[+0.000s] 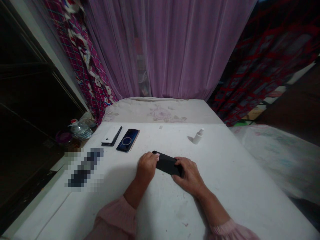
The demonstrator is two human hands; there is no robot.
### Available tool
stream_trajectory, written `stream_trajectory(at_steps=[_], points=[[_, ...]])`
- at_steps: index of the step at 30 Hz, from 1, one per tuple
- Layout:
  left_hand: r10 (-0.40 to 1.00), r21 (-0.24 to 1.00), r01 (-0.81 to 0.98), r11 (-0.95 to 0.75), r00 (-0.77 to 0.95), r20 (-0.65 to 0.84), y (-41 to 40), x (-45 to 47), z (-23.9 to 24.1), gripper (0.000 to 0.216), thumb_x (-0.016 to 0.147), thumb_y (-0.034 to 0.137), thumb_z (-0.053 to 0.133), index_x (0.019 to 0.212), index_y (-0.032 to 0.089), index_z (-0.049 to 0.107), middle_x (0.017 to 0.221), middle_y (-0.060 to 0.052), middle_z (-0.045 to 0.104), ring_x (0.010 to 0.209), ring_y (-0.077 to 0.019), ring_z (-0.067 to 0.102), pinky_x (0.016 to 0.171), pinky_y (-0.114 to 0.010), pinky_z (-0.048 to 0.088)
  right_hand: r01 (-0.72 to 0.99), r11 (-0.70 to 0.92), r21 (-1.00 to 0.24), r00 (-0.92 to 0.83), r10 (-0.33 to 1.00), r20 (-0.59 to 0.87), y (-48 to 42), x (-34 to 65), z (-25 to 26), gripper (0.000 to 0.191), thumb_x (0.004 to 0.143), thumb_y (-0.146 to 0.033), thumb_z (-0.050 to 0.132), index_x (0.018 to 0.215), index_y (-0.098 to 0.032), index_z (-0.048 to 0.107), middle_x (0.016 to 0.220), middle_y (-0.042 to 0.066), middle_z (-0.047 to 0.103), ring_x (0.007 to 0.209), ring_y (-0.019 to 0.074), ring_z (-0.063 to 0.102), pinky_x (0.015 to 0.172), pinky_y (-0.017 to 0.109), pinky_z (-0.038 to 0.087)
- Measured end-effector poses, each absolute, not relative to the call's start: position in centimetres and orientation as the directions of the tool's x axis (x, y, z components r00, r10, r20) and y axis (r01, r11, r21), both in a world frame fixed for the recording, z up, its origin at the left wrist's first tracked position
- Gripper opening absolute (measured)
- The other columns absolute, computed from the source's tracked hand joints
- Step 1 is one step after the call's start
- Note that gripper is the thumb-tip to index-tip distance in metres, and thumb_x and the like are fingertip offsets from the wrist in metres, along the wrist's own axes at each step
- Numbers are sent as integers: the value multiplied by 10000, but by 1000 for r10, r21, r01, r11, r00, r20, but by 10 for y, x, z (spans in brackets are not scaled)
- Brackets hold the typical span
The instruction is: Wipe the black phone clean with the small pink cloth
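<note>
A black smartphone (166,163) lies flat or nearly flat on the white tabletop (225,173), its screen side hidden. My left hand (147,166) grips its left end, with the fingers curled over the corner. My right hand (188,176) holds the right end, covering that edge. Up to the left lie a dark smartphone with a blue ring on its lit screen (128,140) and a white smartphone (110,134), which rests on a black case or phone.
A small white spray bottle (198,136) stands to the right of the phones. A pixelated patch (85,166) hides something at the left. A plastic bottle (80,130) sits beyond the table's left edge. A pale floral cushion (160,111) and purple curtain (160,43) lie beyond.
</note>
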State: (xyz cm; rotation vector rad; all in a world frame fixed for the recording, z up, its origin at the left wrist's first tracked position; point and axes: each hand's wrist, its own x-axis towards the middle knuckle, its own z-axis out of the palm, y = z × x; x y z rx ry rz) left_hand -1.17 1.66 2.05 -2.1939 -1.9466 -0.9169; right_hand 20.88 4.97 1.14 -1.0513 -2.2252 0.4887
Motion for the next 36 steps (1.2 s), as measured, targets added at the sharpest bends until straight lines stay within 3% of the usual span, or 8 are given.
stream_trajectory(at_steps=[9,14,23,32,36], points=[[884,328,924,-198,23,467,16,15,16,234,966,189,454,1056,210,669,859,-49,651,807,-195,595,747,-321,493,596,607,-526,-466,795,389,54,207,2,354,677,-295,649,1006,-236,533,1201,105,639,1081,299,595,897,461,435],[888,332,909,-251,80,452,7,8,16,234,981,222,452,984,218,687,806,-40,640,763,-183,590,727,-316,496,582,617,-529,-472,786,398,54,207,1,350,670,-301,660,992,-235,540,1181,105,648,1055,295,604,878,455,448],[860,356,920,-167,-40,508,13,-29,13,224,971,192,452,1002,199,673,864,-57,663,839,-195,623,809,-343,513,607,595,-527,-463,803,375,51,205,5,341,690,-306,676,989,-240,527,1205,107,634,1084,305,586,893,470,415],[895,345,891,-293,129,428,-10,25,17,240,994,212,424,968,201,662,835,-40,644,774,-183,599,726,-312,507,614,595,-519,-468,804,368,51,206,5,314,703,-304,680,969,-234,528,1208,108,633,1102,295,581,900,461,408],[905,347,904,-249,89,416,1,7,18,264,998,231,418,970,200,679,823,-43,651,781,-184,602,755,-318,502,608,591,-530,-458,806,374,50,204,7,327,701,-322,694,969,-231,530,1200,109,634,1093,296,582,897,460,406]])
